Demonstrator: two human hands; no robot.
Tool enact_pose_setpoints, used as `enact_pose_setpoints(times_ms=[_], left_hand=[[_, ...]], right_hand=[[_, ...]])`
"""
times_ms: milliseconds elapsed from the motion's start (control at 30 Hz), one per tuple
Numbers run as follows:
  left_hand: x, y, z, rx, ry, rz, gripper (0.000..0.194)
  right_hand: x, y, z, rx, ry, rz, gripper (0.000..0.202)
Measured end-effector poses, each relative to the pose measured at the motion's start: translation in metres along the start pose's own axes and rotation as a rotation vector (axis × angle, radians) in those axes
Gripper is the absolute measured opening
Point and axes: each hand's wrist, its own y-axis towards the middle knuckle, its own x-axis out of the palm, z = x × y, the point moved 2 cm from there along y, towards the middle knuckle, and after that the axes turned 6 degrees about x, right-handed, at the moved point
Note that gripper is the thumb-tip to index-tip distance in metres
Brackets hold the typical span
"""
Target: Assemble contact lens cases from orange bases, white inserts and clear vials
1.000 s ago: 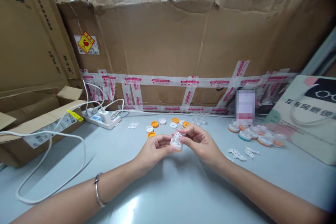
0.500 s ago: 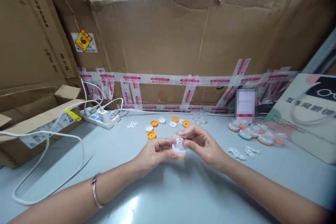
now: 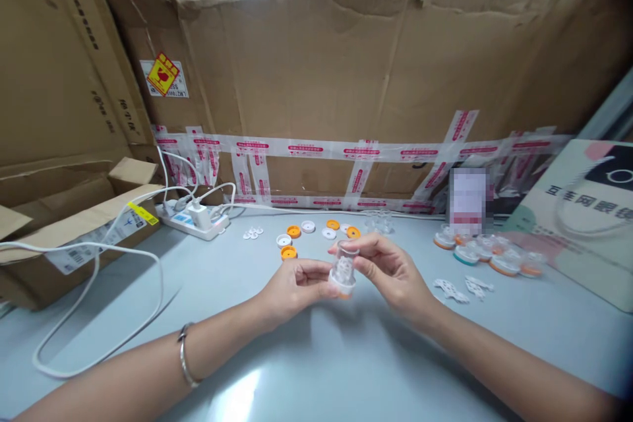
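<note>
Above the middle of the table my left hand (image 3: 295,288) is closed, pinching a round base (image 3: 342,289) with a white upper ring and an orange underside. A small white piece shows on the base through clear plastic. My right hand (image 3: 391,271) is closed on a clear plastic cup-shaped cover (image 3: 347,250) by its rim. The cover stands over the base, slightly tilted; whether its lower edge is seated in the ring I cannot tell. Beyond my hands lie loose orange discs (image 3: 289,252) and white discs (image 3: 283,241).
Several finished-looking domed pieces (image 3: 505,261) stand at the right, near flat white cut-outs (image 3: 451,290). Clear covers (image 3: 380,220) and small white parts (image 3: 253,233) lie at the back. A power strip (image 3: 208,229), white cable (image 3: 159,277) and cardboard box (image 3: 30,283) occupy the left.
The clear cover now shows plainly over the base, its rim raised in my right fingers; before, the white piece stood out more clearly. My left hand still holds the base. The view has shifted slightly.
</note>
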Motion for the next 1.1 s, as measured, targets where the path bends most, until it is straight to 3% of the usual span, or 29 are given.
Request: enact_pose_setpoints(times_ms=[300,700,900,1100], left_hand=[[-0.001,0.000,0.005,0.057,0.060,0.031,0.029],[-0.002,-0.001,0.011,0.083,0.113,0.010,0.024],[-0.001,-0.002,0.007,0.061,0.096,0.000,0.026],[0.002,-0.003,0.009,0.070,0.099,0.004,0.027]], right_hand=[[0.003,0.001,-0.004,0.038,0.008,-0.046,0.016],[-0.002,0.002,0.002,0.029,-0.106,-0.009,0.017],[-0.002,0.001,0.001,-0.010,-0.139,-0.033,0.014],[0.004,-0.005,0.007,-0.088,-0.120,0.032,0.008]])
